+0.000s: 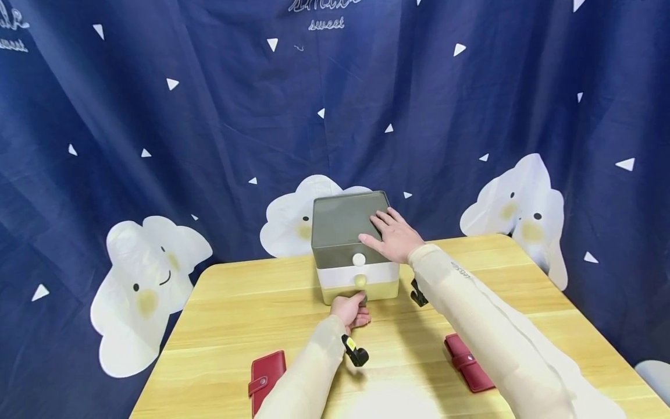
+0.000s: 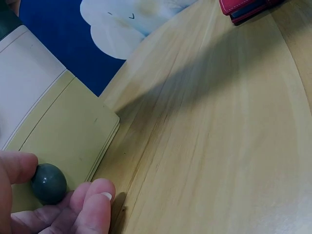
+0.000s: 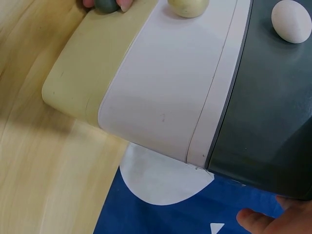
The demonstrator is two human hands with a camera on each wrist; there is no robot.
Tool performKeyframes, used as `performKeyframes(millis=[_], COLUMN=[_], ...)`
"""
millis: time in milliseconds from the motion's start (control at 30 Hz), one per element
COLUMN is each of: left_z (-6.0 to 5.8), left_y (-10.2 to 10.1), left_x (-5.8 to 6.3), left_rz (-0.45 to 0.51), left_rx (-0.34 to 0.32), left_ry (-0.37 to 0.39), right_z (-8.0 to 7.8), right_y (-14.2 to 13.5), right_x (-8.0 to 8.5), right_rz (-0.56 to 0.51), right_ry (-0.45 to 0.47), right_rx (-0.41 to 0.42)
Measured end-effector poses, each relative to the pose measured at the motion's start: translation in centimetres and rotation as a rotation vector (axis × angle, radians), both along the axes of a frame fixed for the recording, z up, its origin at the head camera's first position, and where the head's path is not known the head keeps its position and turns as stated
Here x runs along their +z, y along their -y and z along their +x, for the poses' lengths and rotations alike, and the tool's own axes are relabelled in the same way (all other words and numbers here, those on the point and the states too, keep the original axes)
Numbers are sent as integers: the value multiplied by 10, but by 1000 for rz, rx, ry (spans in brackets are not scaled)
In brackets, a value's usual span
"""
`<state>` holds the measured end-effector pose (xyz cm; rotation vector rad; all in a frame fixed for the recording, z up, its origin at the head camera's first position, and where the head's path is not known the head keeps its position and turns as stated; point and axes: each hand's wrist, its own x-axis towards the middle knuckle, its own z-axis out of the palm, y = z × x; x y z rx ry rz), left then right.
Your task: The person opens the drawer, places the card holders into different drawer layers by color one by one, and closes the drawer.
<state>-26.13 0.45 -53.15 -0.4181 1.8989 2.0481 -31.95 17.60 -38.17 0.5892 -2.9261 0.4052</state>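
Observation:
A small three-tier drawer box (image 1: 348, 218) stands at the back of the table, with a dark green top tier, a white middle tier and a pale yellow bottom tier. Each tier has a round knob on its front: a white knob (image 3: 291, 21), a yellow knob (image 1: 360, 280) and a dark green knob (image 2: 48, 184). My left hand (image 1: 352, 311) pinches the dark green knob of the bottom tier between thumb and fingers. On the box's top, near its right edge, my right hand (image 1: 395, 235) rests with fingers spread. All the drawers appear closed.
Two red wallets with snap straps lie on the wooden table (image 1: 230, 326): one wallet (image 1: 268, 372) beside the left forearm, another wallet (image 1: 469, 364) by the right forearm. Behind the table hangs a blue curtain (image 1: 235, 116) with clouds and triangles.

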Motion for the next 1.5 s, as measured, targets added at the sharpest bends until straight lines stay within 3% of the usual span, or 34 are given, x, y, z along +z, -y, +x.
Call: performKeyframes(millis=[933,1500], left_z=[1,11], left_y=[-6,-10], left_x=[-2,4], left_rz=[-1,19], left_rx=[42,77], left_ry=[-66,-74], right_z=[-2,-2], right_y=[0,-2], right_x=[2,-4], right_rz=[-11,-40], right_ry=[33,30], right_rx=[-16,-33])
